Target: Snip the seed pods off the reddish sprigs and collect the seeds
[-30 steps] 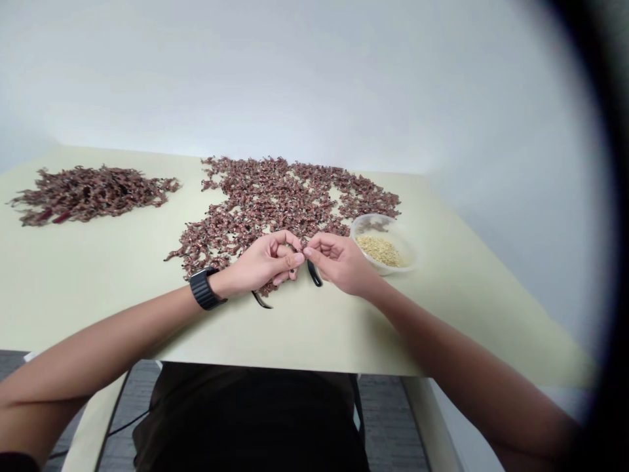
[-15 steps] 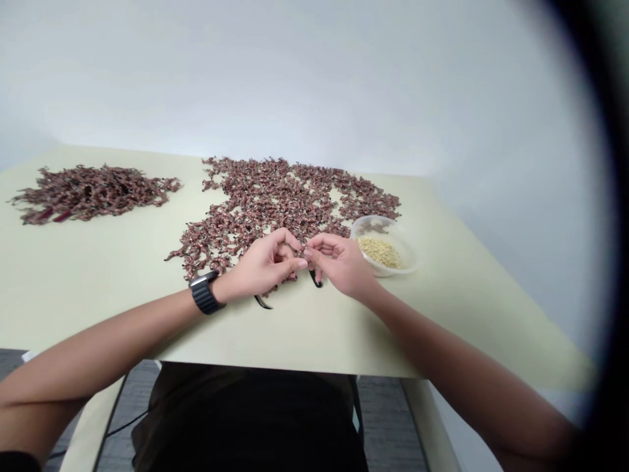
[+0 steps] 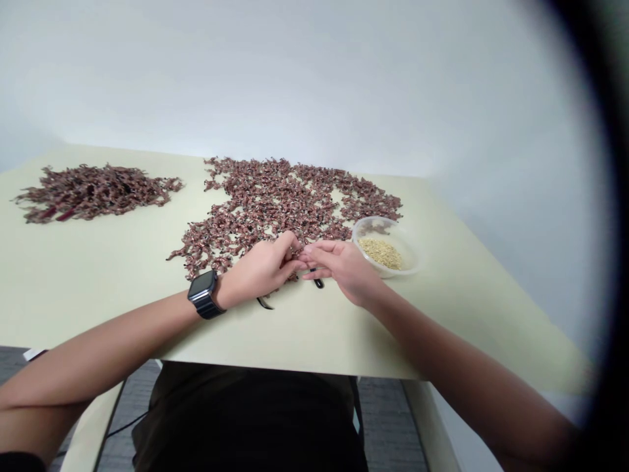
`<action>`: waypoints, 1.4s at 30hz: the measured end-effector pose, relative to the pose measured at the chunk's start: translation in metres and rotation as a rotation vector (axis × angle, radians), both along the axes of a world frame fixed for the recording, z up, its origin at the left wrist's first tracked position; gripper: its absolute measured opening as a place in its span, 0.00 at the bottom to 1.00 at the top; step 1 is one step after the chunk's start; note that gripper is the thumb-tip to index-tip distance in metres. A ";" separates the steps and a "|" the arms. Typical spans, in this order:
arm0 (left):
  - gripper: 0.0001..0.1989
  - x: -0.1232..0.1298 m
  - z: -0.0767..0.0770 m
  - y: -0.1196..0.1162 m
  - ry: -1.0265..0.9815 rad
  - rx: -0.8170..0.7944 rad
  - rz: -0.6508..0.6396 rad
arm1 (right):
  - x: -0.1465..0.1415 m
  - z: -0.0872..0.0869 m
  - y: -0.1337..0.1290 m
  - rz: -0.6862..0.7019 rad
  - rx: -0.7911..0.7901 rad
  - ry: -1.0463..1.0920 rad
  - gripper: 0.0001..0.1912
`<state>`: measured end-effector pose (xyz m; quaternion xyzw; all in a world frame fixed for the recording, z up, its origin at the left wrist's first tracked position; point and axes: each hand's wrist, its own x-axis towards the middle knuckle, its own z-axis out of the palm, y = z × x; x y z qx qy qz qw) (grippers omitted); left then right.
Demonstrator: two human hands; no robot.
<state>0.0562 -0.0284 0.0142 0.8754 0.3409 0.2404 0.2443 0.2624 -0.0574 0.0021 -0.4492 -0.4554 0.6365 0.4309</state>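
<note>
My left hand (image 3: 268,265), with a dark watch (image 3: 204,292) at its wrist, is closed, thumb and fingers bent together at the tips. My right hand (image 3: 348,269) meets it fingertip to fingertip; its thumb presses on the index finger while the lower fingers reach out toward the left hand. Whatever sits between the fingertips is too small and covered to make out. Behind and under both hands spreads a layer of small reddish-brown twisted pieces (image 3: 275,196) with dark tips. A black curved object (image 3: 265,303) and a black rounded end (image 3: 318,283) show just below the hands.
Right of my right hand stands a clear plastic bowl (image 3: 413,259) holding yellowish small bits (image 3: 381,252). A second, denser heap of brown pieces (image 3: 98,191) lies on the left of the pale yellow table (image 3: 304,341). A white wall (image 3: 295,78) rises behind.
The lower fingers of my right hand have straightened toward the left hand. My left wrist has turned, so the watch face shows more. The heaps and the bowl stay put.
</note>
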 end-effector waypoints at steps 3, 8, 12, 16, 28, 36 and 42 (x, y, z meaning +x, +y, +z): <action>0.09 0.001 -0.002 0.001 -0.009 -0.029 0.013 | -0.001 -0.003 0.001 -0.024 -0.024 -0.016 0.13; 0.09 0.002 -0.008 0.004 -0.054 -0.081 0.011 | 0.001 -0.006 0.006 -0.020 -0.024 -0.030 0.10; 0.08 0.003 -0.012 0.005 -0.114 -0.130 0.027 | 0.003 -0.006 0.009 0.000 -0.029 -0.084 0.10; 0.10 0.004 -0.012 0.005 -0.206 -0.266 0.036 | 0.006 -0.008 0.011 0.011 -0.031 -0.131 0.11; 0.13 0.003 -0.015 0.007 -0.181 -0.131 0.071 | 0.009 -0.009 0.009 0.086 -0.006 -0.143 0.16; 0.13 0.008 -0.018 0.009 -0.440 -0.380 0.075 | 0.009 -0.006 0.009 0.092 0.079 -0.166 0.17; 0.16 0.010 -0.023 0.009 -0.655 -0.882 0.086 | 0.009 -0.014 0.013 0.023 0.143 -0.239 0.14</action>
